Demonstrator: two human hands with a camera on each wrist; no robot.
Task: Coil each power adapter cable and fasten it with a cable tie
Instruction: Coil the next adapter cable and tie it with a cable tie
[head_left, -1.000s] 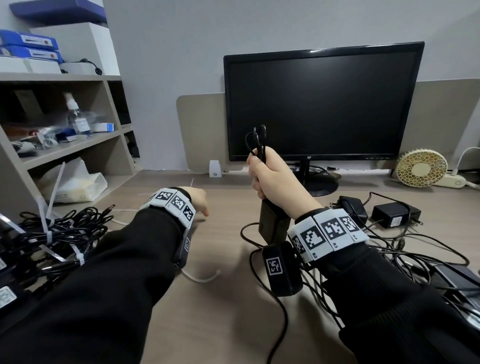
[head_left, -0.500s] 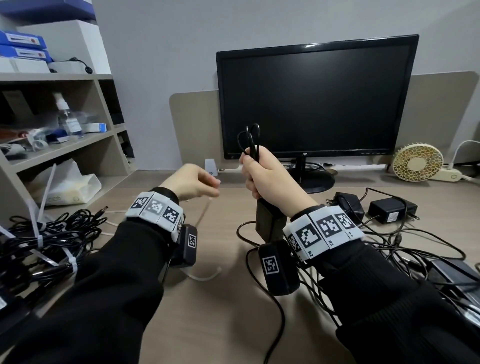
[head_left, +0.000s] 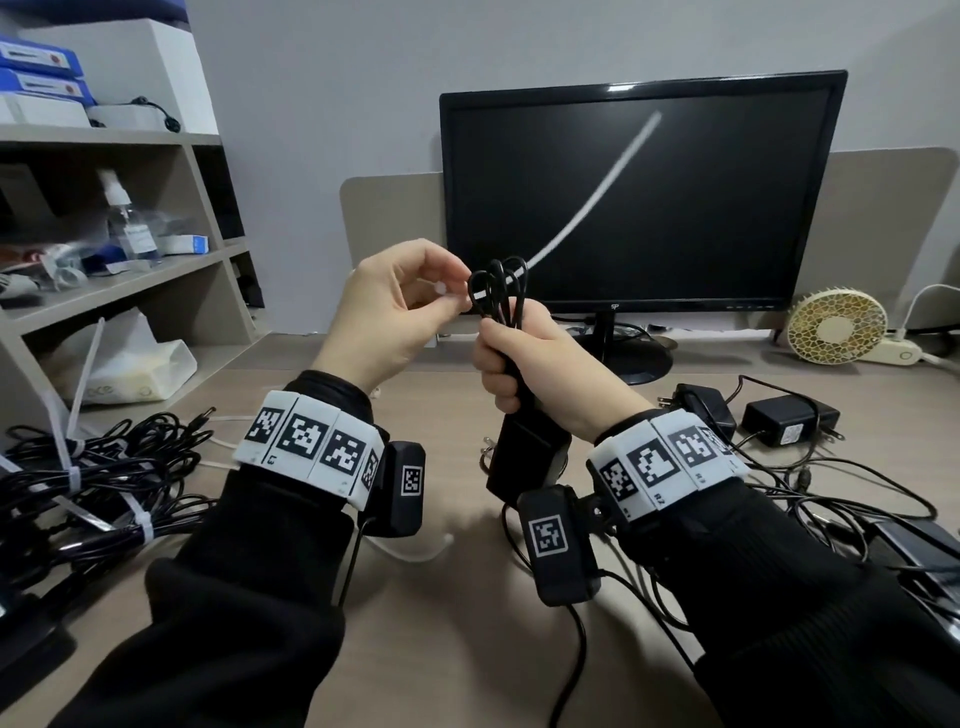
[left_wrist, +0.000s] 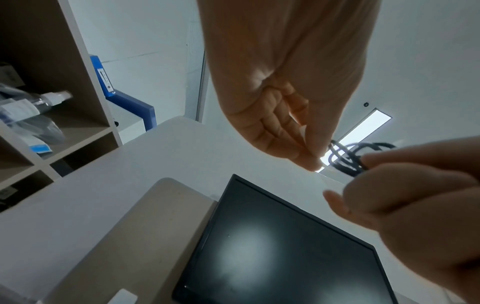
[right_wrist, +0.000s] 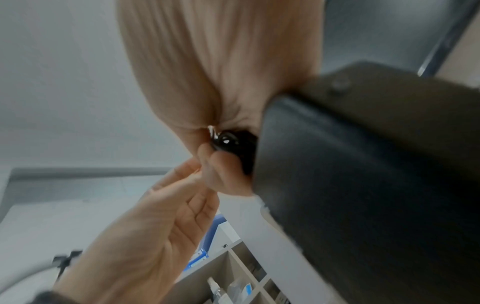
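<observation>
My right hand (head_left: 514, 353) grips a coiled black cable (head_left: 498, 291) upright in front of the monitor, its loops sticking out above the fist. The black adapter brick (head_left: 524, 457) hangs below that fist and fills the right wrist view (right_wrist: 363, 185). My left hand (head_left: 452, 291) pinches the head end of a white cable tie (head_left: 597, 192) right at the loops. The tie's strap crosses the loops and sweeps up to the right, blurred. In the left wrist view the left fingertips (left_wrist: 306, 158) sit beside the cable loops (left_wrist: 348, 158).
A pile of black adapters bound with white ties (head_left: 93, 478) lies at the left desk edge. Loose adapters and tangled cables (head_left: 789, 415) lie at the right. A spare white tie (head_left: 415, 551) lies under my wrists. Monitor (head_left: 644, 156), small fan (head_left: 836, 325) and shelf unit (head_left: 130, 270) stand behind.
My left hand rose from the desk with a white cable tie and moved right to the cable loops. The right hand held the coil up and barely moved.
</observation>
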